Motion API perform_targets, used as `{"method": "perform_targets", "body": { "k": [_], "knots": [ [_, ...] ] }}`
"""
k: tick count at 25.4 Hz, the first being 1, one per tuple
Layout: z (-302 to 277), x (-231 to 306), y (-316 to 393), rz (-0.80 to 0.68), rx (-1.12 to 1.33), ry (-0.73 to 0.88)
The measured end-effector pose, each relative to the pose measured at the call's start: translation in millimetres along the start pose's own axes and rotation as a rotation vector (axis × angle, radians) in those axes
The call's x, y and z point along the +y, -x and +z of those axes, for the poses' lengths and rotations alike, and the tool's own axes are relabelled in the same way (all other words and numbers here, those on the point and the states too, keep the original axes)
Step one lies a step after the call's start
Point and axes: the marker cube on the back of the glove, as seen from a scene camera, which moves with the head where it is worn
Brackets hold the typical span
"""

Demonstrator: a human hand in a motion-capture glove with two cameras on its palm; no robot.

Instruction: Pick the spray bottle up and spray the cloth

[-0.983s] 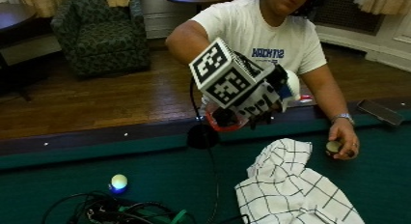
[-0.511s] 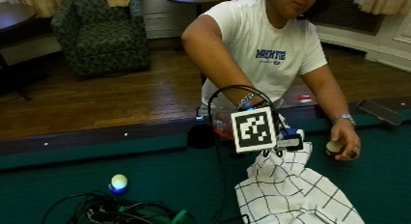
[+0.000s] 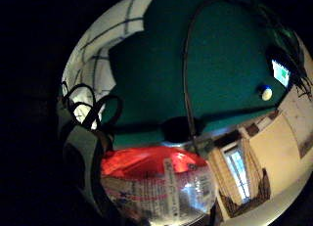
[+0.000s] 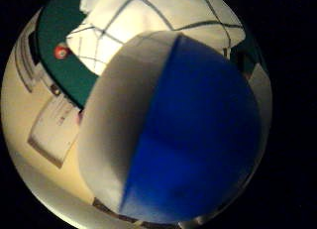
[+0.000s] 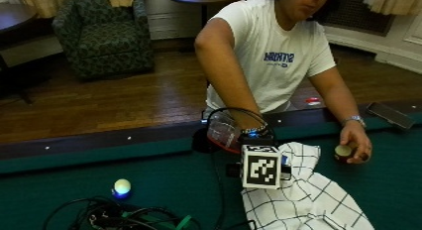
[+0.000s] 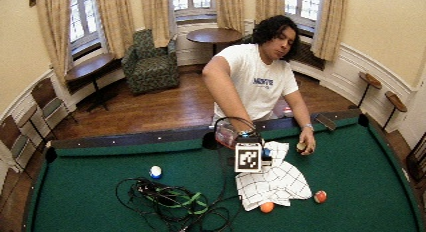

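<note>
The right hand (image 5: 254, 141) grips the spray bottle (image 5: 224, 131), fingers curled around it, low over the cloth's (image 5: 300, 195) rail-side edge. The cloth lies spread on the green table (image 5: 165, 175) near the rail. The bare hand (image 5: 352, 143) rests on a ball (image 5: 342, 150) beside the cloth. Open felt lies between cloth and white ball (image 5: 122, 186).

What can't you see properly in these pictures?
- The gloved right hand: its fingers are hidden in the outside view.
- The spray bottle: its nozzle is cut off in the little finger side palm view, and its blue-and-white top blocks most of the cloth in the thumb side view.
- The bottle's label print is too small to read.
</note>
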Motion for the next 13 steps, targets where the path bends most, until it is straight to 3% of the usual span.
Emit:
{"method": "perform_targets", "body": {
  "k": [13],
  "knots": [
    [15, -11, -6, 0.023, 0.029, 0.080]
  ]
}}
